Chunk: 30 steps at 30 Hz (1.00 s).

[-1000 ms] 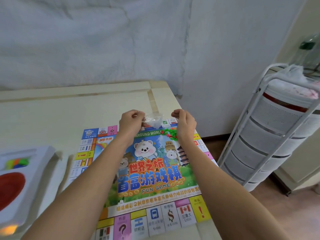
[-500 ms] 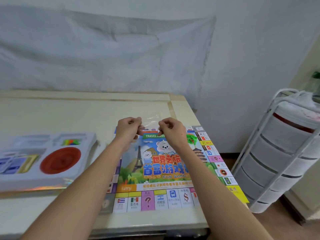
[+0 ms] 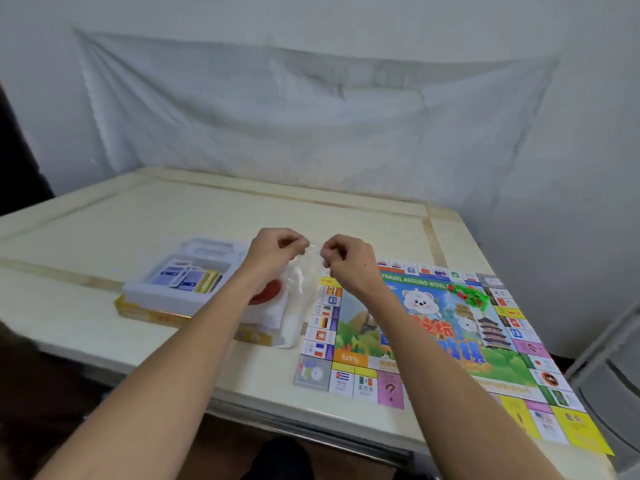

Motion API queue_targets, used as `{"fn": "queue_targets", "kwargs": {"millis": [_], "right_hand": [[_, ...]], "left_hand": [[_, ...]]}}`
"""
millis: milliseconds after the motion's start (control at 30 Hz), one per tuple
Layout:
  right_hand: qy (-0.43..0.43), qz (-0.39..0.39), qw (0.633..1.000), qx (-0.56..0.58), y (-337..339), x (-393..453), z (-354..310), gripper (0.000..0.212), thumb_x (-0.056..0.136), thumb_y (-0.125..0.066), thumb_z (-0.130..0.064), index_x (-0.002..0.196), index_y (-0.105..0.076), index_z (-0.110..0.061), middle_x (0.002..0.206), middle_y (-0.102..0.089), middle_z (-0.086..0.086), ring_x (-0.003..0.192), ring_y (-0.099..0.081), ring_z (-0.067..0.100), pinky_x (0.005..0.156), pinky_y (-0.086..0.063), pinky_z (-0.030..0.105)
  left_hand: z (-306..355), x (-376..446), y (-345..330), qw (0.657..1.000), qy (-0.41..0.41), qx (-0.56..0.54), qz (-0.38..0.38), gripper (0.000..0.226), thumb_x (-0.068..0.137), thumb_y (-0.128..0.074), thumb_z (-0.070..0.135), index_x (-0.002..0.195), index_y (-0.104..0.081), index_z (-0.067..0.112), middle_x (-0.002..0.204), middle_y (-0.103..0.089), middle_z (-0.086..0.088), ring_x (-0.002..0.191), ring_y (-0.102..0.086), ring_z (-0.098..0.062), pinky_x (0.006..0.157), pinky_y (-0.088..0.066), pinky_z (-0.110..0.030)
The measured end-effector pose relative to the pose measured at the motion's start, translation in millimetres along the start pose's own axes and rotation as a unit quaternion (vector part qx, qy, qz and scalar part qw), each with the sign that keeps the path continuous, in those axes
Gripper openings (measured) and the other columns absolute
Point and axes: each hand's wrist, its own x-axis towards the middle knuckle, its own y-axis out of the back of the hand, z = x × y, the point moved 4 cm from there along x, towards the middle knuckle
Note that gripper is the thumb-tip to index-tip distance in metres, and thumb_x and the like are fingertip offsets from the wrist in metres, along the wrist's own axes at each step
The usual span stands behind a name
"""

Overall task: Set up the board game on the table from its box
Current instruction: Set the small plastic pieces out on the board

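My left hand (image 3: 277, 249) and right hand (image 3: 346, 259) are raised close together over the table (image 3: 173, 216), each pinching the top edge of a small clear plastic bag (image 3: 304, 275) between curled fingers and thumb, so the bag hangs between them. I cannot tell whether anything is inside it; it looks thin and nearly see-through.

Starting at my left, the box (image 3: 152, 311) sits on the table with its white insert tray (image 3: 207, 282) on top. The tray holds a stack of cards (image 3: 187, 278), and a red round shape (image 3: 266, 296) shows just behind my left forearm. Right of the box lies the game board (image 3: 433, 327), opened flat, with a small heap of green and red pieces (image 3: 469, 294) near its far side. The board's near right corner juts past the table edge.

My worry is the bag: if I pull its mouth apart too sharply, the film could split and scatter any small parts across the table or onto the floor. A knock from my right forearm could also shift the overhanging board and upset the heap of pieces.
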Motion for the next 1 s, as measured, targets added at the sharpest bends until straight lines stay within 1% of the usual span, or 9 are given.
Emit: {"fn": "queue_targets", "kwargs": {"millis": [133,267,467,533,633,733,833,933,1000], "right_hand": [[0.036,-0.058,0.998,0.017,-43.5,6.3,-31.5,0.011,0.088,-0.065,-0.025,0.083,-0.072,-0.018,0.068,-0.07,-0.001,0.067,-0.067,0.016,0.066,-0.05,0.027],[0.058,-0.067,0.996,0.018,-80.7,19.6,-61.2,0.014,0.088,-0.064,-0.015,0.08,-0.074,-0.01,0.067,-0.069,0.003,0.066,-0.063,0.018,0.065,-0.046,0.026],[0.045,-0.001,0.998,0.042,-116.5,45.3,-77.7,0.017,0.089,-0.058,-0.013,0.079,-0.07,-0.009,0.066,-0.068,0.001,0.067,-0.061,0.017,0.061,-0.041,0.017],[0.02,0.018,0.997,0.071,-125.9,57.9,-78.6,0.016,0.09,-0.054,-0.012,0.082,-0.068,-0.01,0.065,-0.066,-0.003,0.067,-0.062,0.017,0.063,-0.043,0.018],[-0.008,-0.018,0.996,0.092,-143.0,73.1,-78.5,0.011,0.089,-0.052,-0.011,0.091,-0.064,-0.011,0.065,-0.069,-0.003,0.07,-0.066,0.018,0.068,-0.049,0.027],[-0.016,-0.064,0.998,0.005,-165.1,87.3,-72.8,0.012,0.082,-0.053,-0.011,0.083,-0.065,-0.013,0.07,-0.069,0.001,0.077,-0.063,0.023,0.066,-0.044,0.026],[-0.03,-0.099,0.993,-0.062,-189.2,96.6,-64.2,0.011,0.079,-0.054,-0.012,0.084,-0.062,-0.017,0.081,-0.067,0.002,0.086,-0.057,0.026,0.078,-0.045,0.031],[-0.011,-0.14,0.977,-0.162,-207.3,97.2,-57.6,0.02,0.08,-0.053,-0.014,0.097,-0.059,-0.022,0.092,-0.069,0.002,0.091,-0.05,0.025,0.08,-0.031,0.036],[0.024,-0.143,0.966,-0.216,-213.6,97.8,-56.3,0.019,0.082,-0.051,-0.017,0.091,-0.065,-0.026,0.094,-0.069,0.0,0.097,-0.054,0.026,0.079,-0.027,0.038]], "left_hand": [[-12.8,-4.4,44.6,0.996,-0.014,0.075,0.041,0.016,0.089,-0.067,0.014,0.075,-0.07,0.021,0.069,-0.067,0.006,0.066,-0.059,-0.007,0.069,-0.046,-0.025],[-24.5,-6.3,81.4,0.992,-0.007,0.098,0.079,0.012,0.088,-0.067,0.012,0.078,-0.072,0.018,0.069,-0.068,0.006,0.064,-0.059,0.001,0.059,-0.04,-0.007],[-53.5,3.6,130.6,0.996,0.035,0.05,0.064,0.01,0.09,-0.067,0.029,0.096,-0.068,0.021,0.086,-0.073,-0.002,0.064,-0.069,-0.017,0.064,-0.053,-0.029],[-65.5,10.6,151.3,0.995,0.048,0.058,0.066,0.006,0.088,-0.071,0.02,0.094,-0.069,0.02,0.084,-0.073,-0.005,0.061,-0.068,-0.019,0.062,-0.052,-0.029],[-78.2,22.8,177.5,0.987,0.05,0.073,0.132,0.017,0.083,-0.071,0.005,0.095,-0.067,0.017,0.078,-0.073,-0.006,0.059,-0.064,-0.015,0.064,-0.051,-0.027],[-89.5,42.9,185.9,0.981,0.048,0.122,0.143,0.018,0.083,-0.067,0.002,0.09,-0.063,0.018,0.077,-0.072,-0.004,0.066,-0.064,-0.015,0.065,-0.046,-0.019],[-106.4,64.3,183.8,0.969,0.031,0.217,0.11,0.021,0.087,-0.059,-0.003,0.085,-0.07,0.015,0.088,-0.072,-0.005,0.077,-0.061,-0.014,0.068,-0.04,-0.007],[-123.1,76.3,176.3,0.95,0.032,0.307,0.053,0.025,0.086,-0.056,-0.002,0.087,-0.076,0.014,0.095,-0.072,-0.005,0.089,-0.064,-0.02,0.081,-0.047,-0.024],[-129.3,78.9,171.4,0.932,0.03,0.36,0.02,0.023,0.087,-0.058,0.003,0.091,-0.077,0.015,0.099,-0.071,-0.005,0.095,-0.064,-0.024,0.083,-0.052,-0.034]]}}
